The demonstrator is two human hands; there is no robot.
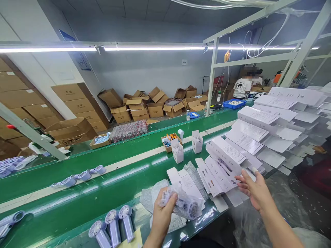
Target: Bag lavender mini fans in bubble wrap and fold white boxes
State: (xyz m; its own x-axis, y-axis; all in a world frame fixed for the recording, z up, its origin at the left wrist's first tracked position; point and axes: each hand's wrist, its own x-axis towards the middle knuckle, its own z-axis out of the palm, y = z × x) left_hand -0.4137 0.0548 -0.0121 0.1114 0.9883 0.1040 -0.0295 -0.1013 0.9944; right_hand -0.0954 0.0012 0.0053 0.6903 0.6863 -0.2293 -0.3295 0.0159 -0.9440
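In the lower middle of the frame, the left hand (162,210) grips a film-wrapped bundle (184,203), thumb on top, above the counter (207,220). A firm but light pinch suits it, with the loose film gathered under the thumb and the far end kept off the cartons (227,155). The right hand (254,191), lower right, is open with fingers spread; coming at a carton by its edge would spare the folds. Film blurs the bundle's contents, its underside is hidden, and whether the right fingertips touch the pale piece (250,174) cannot be told.
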